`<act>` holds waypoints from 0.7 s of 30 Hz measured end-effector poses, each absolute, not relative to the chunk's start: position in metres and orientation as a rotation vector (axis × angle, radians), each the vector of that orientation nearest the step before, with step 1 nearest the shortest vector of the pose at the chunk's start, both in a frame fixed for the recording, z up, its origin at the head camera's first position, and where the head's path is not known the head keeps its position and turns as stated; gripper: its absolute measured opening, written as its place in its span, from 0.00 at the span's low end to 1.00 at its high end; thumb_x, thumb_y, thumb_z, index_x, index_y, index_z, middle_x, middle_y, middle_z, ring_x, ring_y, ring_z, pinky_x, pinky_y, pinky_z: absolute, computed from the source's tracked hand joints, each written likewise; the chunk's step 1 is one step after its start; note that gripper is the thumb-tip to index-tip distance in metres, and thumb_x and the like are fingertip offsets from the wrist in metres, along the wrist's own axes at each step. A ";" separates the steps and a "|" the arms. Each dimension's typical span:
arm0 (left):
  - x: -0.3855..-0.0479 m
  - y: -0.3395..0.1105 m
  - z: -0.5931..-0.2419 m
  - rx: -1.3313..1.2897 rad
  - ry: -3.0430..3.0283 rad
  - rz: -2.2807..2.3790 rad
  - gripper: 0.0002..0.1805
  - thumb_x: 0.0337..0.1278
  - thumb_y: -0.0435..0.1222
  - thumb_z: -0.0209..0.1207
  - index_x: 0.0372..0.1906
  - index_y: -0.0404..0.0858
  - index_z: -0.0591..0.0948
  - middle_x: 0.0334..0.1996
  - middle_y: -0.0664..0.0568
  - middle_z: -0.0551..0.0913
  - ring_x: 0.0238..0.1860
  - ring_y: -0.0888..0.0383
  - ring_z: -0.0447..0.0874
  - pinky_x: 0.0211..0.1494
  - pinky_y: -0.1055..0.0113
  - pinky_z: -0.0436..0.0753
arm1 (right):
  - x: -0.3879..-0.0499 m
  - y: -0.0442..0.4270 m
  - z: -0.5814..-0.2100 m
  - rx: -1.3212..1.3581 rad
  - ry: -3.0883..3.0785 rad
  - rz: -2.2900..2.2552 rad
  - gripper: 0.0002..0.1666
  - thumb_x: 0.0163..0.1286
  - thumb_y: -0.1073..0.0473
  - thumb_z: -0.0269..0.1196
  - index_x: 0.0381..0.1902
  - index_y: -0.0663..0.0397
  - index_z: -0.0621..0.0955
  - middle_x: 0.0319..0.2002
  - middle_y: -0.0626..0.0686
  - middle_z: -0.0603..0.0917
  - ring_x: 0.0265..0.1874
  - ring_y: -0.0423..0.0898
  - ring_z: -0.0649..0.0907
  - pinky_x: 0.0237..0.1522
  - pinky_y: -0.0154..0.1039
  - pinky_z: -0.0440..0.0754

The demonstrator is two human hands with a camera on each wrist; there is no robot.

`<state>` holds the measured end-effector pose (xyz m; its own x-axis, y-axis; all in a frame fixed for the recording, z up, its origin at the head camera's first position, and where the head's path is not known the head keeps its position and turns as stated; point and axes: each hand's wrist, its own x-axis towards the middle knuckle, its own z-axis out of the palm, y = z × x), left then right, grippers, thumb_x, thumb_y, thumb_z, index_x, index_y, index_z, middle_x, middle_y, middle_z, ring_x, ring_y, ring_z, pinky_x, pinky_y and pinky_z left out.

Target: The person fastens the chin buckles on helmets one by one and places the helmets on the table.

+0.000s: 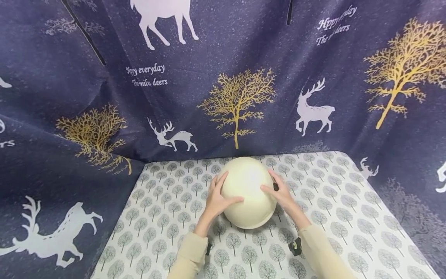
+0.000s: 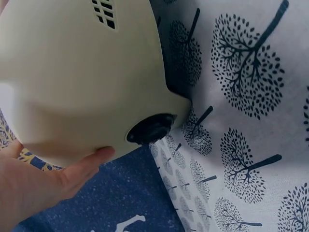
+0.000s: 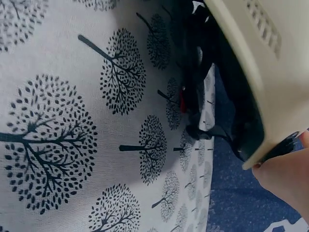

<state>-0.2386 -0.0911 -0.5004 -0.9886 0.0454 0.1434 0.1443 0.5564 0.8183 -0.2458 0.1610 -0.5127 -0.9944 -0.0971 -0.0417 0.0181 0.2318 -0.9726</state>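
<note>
A cream helmet (image 1: 247, 197) sits dome up near the middle of the table, between both hands. My left hand (image 1: 216, 197) holds its left side, fingers spread at the back and thumb on the front. On the other side, my right hand (image 1: 283, 195) grips the shell close to its rim. The left wrist view shows a slotted vent (image 2: 105, 13) and a black round fitting (image 2: 150, 129). From the right wrist, the rim stands raised off the cloth, showing the dark inside, a black strap (image 3: 217, 133) and a small red part (image 3: 183, 100).
The table carries a white cloth (image 1: 156, 228) printed with grey trees. Behind and at both sides hangs a dark blue curtain (image 1: 223, 50) with deer and golden trees. A black band (image 1: 295, 247) shows at the right sleeve.
</note>
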 end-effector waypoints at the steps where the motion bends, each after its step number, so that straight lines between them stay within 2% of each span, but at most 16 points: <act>1: -0.239 -0.091 -0.501 -0.159 -2.678 -1.411 0.61 0.24 0.56 0.79 0.74 0.61 0.61 0.76 0.40 0.52 0.73 0.31 0.55 0.66 0.28 0.63 | -0.247 0.160 -0.513 -0.085 2.385 -1.887 0.49 0.66 0.47 0.63 0.78 0.42 0.52 0.78 0.60 0.50 0.76 0.64 0.51 0.72 0.69 0.47; 7: -0.241 -0.092 -0.507 -0.173 -2.720 -1.322 0.64 0.22 0.60 0.78 0.75 0.60 0.59 0.77 0.40 0.50 0.74 0.31 0.52 0.67 0.27 0.60 | -0.247 0.156 -0.517 -0.067 2.391 -1.821 0.53 0.65 0.46 0.63 0.79 0.40 0.47 0.77 0.61 0.52 0.75 0.64 0.56 0.71 0.64 0.59; 14: -0.240 -0.097 -0.507 -0.291 -2.769 -1.266 0.63 0.27 0.57 0.78 0.76 0.57 0.58 0.78 0.39 0.48 0.75 0.30 0.50 0.66 0.26 0.59 | -0.248 0.151 -0.522 -0.007 2.357 -1.783 0.60 0.64 0.42 0.64 0.79 0.41 0.40 0.79 0.58 0.40 0.77 0.63 0.47 0.75 0.62 0.48; 21: -0.248 -0.091 -0.510 -0.296 -2.764 -1.167 0.63 0.27 0.59 0.77 0.76 0.58 0.57 0.78 0.39 0.48 0.75 0.31 0.51 0.64 0.24 0.60 | -0.261 0.154 -0.525 -0.029 2.349 -1.779 0.60 0.65 0.41 0.63 0.79 0.45 0.39 0.80 0.57 0.39 0.78 0.61 0.44 0.77 0.58 0.45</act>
<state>-0.2477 -0.0911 -0.5101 -0.9727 0.1303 0.1919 0.2284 0.6824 0.6944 -0.2614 0.1536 -0.5249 -0.9809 -0.1321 -0.1425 0.1014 0.2776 -0.9553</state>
